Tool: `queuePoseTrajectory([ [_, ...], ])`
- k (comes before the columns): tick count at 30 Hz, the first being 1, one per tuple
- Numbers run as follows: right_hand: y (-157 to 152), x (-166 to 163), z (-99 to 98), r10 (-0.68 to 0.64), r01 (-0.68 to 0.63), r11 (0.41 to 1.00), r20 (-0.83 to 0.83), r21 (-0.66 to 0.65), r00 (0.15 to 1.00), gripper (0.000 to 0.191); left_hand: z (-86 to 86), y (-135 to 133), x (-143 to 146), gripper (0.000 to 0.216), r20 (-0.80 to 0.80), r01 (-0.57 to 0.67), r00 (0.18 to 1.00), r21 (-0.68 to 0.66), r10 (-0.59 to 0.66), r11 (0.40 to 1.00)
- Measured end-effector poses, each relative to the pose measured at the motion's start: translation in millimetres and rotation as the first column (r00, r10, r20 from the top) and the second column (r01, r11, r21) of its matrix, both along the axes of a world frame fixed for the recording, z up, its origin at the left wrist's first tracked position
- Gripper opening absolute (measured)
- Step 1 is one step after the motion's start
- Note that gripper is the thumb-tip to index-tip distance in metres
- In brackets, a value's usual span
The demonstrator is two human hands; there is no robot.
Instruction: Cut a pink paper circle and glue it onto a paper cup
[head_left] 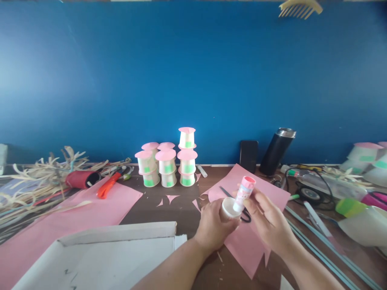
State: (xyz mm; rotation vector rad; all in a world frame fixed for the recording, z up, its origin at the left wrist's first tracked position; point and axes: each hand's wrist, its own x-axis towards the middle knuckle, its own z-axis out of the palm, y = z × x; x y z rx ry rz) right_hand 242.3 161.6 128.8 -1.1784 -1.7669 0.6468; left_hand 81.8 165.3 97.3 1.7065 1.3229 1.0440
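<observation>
My left hand (213, 225) is wrapped round a small white paper cup (228, 205), its round end tilted toward me. In my right hand (267, 219) is a glue stick (243, 193) with a pink end up; its lower end meets the cup's rim. Under both hands lies pink paper (246, 249), with dark-handled scissors (246, 216) partly hidden behind them. Farther back, several white cups (168, 166) with pink discs on top and green patches stand stacked in columns.
A white cardboard box lid (121, 253) lies at the front left. Beyond it are a red utility knife (108, 186), more pink paper (121, 205) and loose pale strips (45, 177). A black bottle (276, 151) leans by a phone (248, 156). Blue-green strips (326, 255) and a marker (317, 219) lie right.
</observation>
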Motion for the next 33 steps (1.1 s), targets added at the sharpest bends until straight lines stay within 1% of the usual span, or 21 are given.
queuePoseTrajectory([
  [2, -1, -2, 0.2, 0.010, -0.010, 1.000, -0.020, -0.011, 1.000, 0.034, 1.0, 0, 0, 0.037, 0.001, -0.003, 1.000, -0.005, 0.003, 1.000],
  [6, -3, -8, 0.4, 0.097, -0.097, 0.995, 0.006, -0.028, 0.995, 0.032, 3.5, -1, 0, 0.035, -0.025, -0.013, 1.000, -0.025, 0.012, 1.000],
  [8, -4, -9, -0.7, 0.114, -0.113, 0.993, 0.025, -0.026, 0.993, 0.030, 3.9, -1, 0, 0.034, -0.030, -0.013, 0.999, -0.027, 0.012, 1.000],
  [10, -3, -9, -2.8, 0.082, -0.082, 0.997, 0.051, -0.007, 0.995, 0.030, 3.4, -1, 0, 0.035, -0.024, -0.007, 1.000, -0.016, 0.007, 1.000],
  [12, -2, -8, -5.2, 0.020, -0.021, 1.000, 0.058, 0.019, 0.998, 0.033, 2.0, -1, 0, 0.036, -0.014, -0.006, 1.000, 0.000, 0.006, 1.000],
  [14, -1, -7, -6.4, -0.034, 0.033, 0.999, 0.027, 0.023, 0.999, 0.035, 0.5, -1, 1, 0.037, -0.010, -0.011, 1.000, 0.010, 0.011, 1.000],
  [16, -1, -7, -6.0, -0.060, 0.060, 0.998, -0.017, 0.010, 0.998, 0.035, -0.6, -1, 1, 0.037, -0.013, -0.014, 1.000, 0.012, 0.014, 1.000],
  [19, -2, -10, -3.9, -0.036, 0.035, 0.999, -0.044, -0.009, 0.998, 0.033, -0.8, -1, 1, 0.036, -0.019, -0.014, 1.000, 0.012, 0.014, 1.000],
  [22, -4, -14, -3.4, 0.033, -0.033, 0.999, -0.024, -0.024, 0.999, 0.031, 0.4, 0, 1, 0.032, -0.030, -0.011, 0.999, 0.026, 0.012, 1.000],
  [24, -4, -16, -4.8, 0.047, -0.047, 0.999, 0.002, -0.014, 0.999, 0.029, 1.5, 0, 1, 0.029, -0.041, -0.006, 0.999, 0.034, 0.008, 0.999],
  [29, -2, -19, -10.2, -0.026, 0.026, 1.000, 0.034, 0.014, 0.999, 0.030, 1.6, 0, 1, 0.030, -0.041, 0.004, 0.999, 0.031, -0.002, 1.000],
  [33, -1, -17, -9.2, -0.099, 0.101, 0.994, -0.049, 0.029, 0.994, 0.027, 1.4, -1, 1, 0.032, -0.032, -0.010, 0.999, 0.020, 0.011, 1.000],
])
